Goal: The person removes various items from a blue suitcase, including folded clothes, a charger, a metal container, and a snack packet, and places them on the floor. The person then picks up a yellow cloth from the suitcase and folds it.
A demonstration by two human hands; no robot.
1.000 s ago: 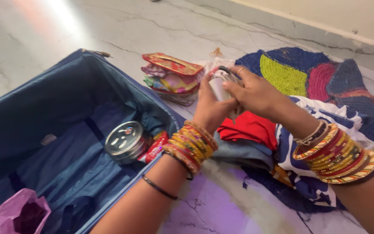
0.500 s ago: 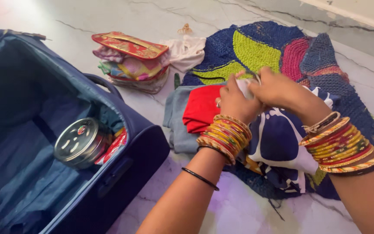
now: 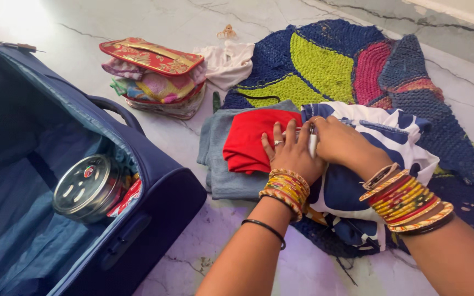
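— On the floor [image 3: 204, 22], where are the hands?
— Both lie on the folded clothes beside the suitcase [image 3: 154, 186]. Left hand [image 3: 291, 153] rests flat, fingers [image 3: 277, 135] spread, on the red cloth [image 3: 248, 140]. Right hand [image 3: 340, 143] sits on the blue-and-white cloth [image 3: 396, 137], just beside the left.
— Holding anything?
— A small white thing [image 3: 312, 143] shows between the two hands; the right fingers curl round it, though what it is I cannot tell.
— And under the red cloth?
— A grey garment [image 3: 220, 170], with a crocheted mat [image 3: 325, 66] behind it.
— What else is near?
— A red-topped pouch [image 3: 152, 74] of bright fabrics and a white cloth [image 3: 229, 63] farther back. Inside the suitcase, a round steel tin [image 3: 83, 186] lies against its wall.
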